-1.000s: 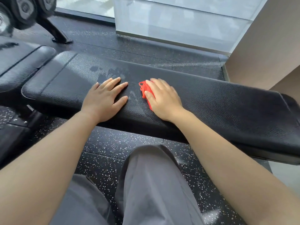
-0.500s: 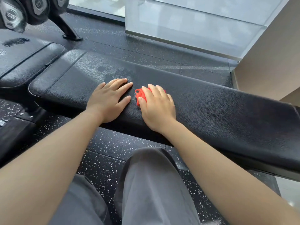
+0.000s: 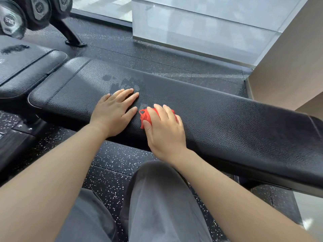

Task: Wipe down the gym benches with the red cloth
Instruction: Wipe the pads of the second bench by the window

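The left hand [image 3: 113, 114] lies flat, fingers straight, seemingly bracing on the desk [image 3: 227, 123], while the right hand [image 3: 164, 130] curls over the bunched red cloth [image 3: 144, 116], pressing it down for wiping.

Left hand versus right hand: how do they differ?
The left hand lies flat, fingers spread, bare on the bench; the right hand arches over the bunched red cloth. The left hand sits nearer the bench's rounded end than the right hand. Both rest on its pad.
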The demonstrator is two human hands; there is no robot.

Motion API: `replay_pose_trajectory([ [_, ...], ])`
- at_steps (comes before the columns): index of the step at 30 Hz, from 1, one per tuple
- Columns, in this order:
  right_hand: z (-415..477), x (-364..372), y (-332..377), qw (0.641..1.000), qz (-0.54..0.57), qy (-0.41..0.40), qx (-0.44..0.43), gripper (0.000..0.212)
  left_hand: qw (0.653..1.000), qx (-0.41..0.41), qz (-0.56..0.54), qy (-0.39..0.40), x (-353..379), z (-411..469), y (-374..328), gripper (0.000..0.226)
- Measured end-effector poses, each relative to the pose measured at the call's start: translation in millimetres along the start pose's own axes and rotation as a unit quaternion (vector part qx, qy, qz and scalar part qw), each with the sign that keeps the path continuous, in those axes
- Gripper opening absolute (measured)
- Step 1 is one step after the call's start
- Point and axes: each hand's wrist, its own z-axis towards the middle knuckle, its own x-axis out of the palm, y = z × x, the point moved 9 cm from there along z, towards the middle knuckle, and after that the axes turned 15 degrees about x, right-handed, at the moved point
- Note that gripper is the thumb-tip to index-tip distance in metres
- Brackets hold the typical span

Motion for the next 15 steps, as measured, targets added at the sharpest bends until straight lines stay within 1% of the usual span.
replay_pose_trajectory([
  [4,36,13,9,0.998,0.007,0.069,-0.007,0.046,1.0,-0.001,0.003,0.004,0,0,0,0.079],
  [7,40,14,12,0.997,-0.012,0.073,-0.015,0.048,1.0,0.0,-0.009,0.009,1,-1,-2,0.076],
  [9,27,14,10,0.997,-0.018,0.076,-0.028,0.05,0.999,0.005,-0.031,0.02,2,-1,0,0.064],
  [10,19,11,10,0.997,-0.013,0.071,-0.035,0.052,0.999,0.014,-0.039,0.027,3,-1,1,0.059],
  [12,6,5,11,0.998,0.005,0.054,-0.046,0.064,0.999,0.021,-0.04,0.027,0,0,9,0.057],
  [13,4,3,12,0.998,0.005,0.05,-0.047,0.068,0.999,0.009,-0.034,0.023,-2,0,18,0.057],
  [14,6,4,13,0.998,0.0,0.051,-0.047,0.068,0.999,-0.007,-0.027,0.02,-4,0,27,0.057],
  [15,10,6,14,0.997,-0.007,0.058,-0.048,0.063,0.999,-0.019,-0.022,0.02,-4,1,35,0.057],
])
